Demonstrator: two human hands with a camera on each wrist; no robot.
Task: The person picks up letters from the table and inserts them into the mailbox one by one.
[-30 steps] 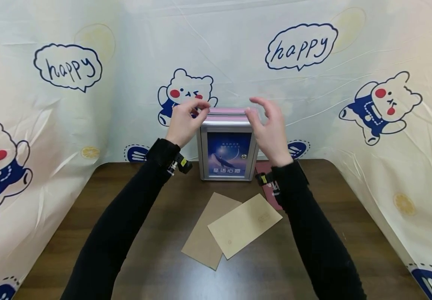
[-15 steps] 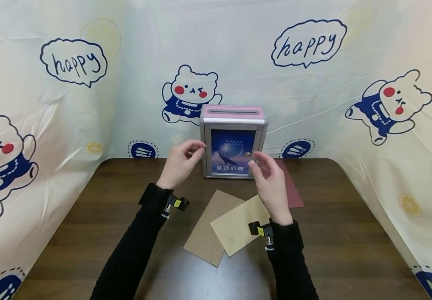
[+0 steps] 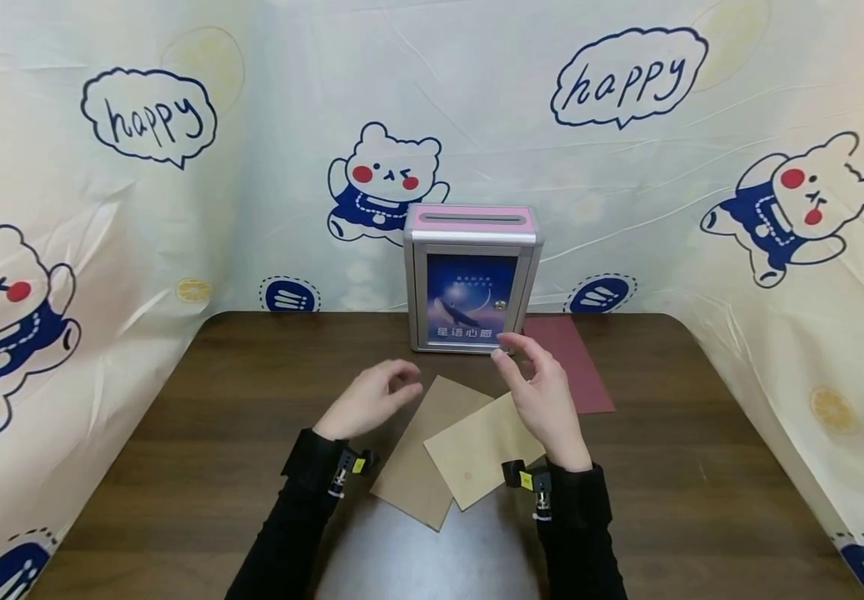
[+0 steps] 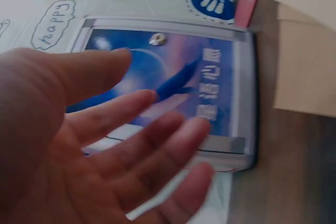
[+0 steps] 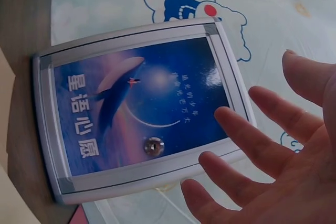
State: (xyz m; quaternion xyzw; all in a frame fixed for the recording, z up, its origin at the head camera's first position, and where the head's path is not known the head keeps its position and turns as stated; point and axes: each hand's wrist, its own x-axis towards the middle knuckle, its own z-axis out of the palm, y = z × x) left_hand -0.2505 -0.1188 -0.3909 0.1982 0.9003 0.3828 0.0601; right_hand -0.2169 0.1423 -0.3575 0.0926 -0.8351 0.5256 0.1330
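— Head view: what are your hands doing by the box [image 3: 472, 279]?

— My left hand [image 3: 368, 402] hovers in front of the box and to its left, fingers relaxed, holding nothing. My right hand [image 3: 541, 394] is just in front of the box, fingers loosely spread, also holding nothing.

— What lies around?

— On the wooden table [image 3: 701, 467], two overlapping envelopes: the lighter tan envelope [image 3: 476, 454] on the darker brown envelope [image 3: 420, 467], both in front of the box, between my wrists. A red envelope [image 3: 574, 362] lies flat beside the box's right side.

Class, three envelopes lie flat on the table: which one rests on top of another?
The light tan envelope: it overlaps the darker brown envelope beside it, while the dark red envelope lies apart, right of the box.
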